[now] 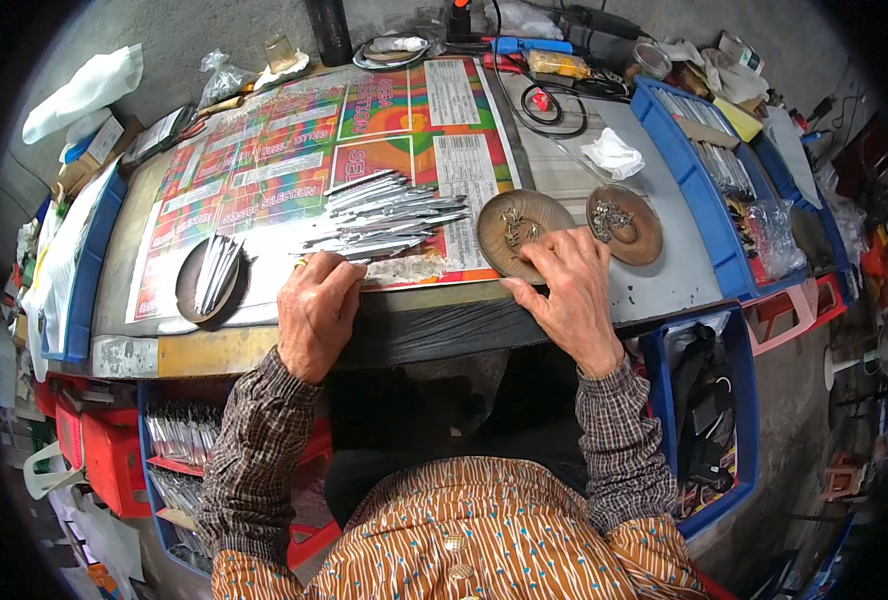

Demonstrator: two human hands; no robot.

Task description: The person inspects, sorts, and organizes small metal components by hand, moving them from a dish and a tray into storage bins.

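A loose pile of thin silver metal strips (389, 215) lies on a colourful printed sheet (254, 190) on the bench. At the pile's near edge is my left hand (312, 312), its fingers curled closed; what they hold, if anything, is hidden. My right hand (572, 290) reaches over the near rim of a round wooden dish (494, 225) with small brass-coloured pieces (516, 228) in it. Its thumb stands apart from the bent fingers, whose tips come down close to those pieces. Beside it sits a second wooden dish (644, 235) with small dark metal pieces (609, 217).
A dark round dish (192, 290) with more silver strips stands at the left. Blue trays (99, 255) flank the bench. A crumpled white tissue (614, 153) and a black cable (554, 130) lie at the back right. Below the bench edge are blue bins (749, 420) and a red stool (114, 465).
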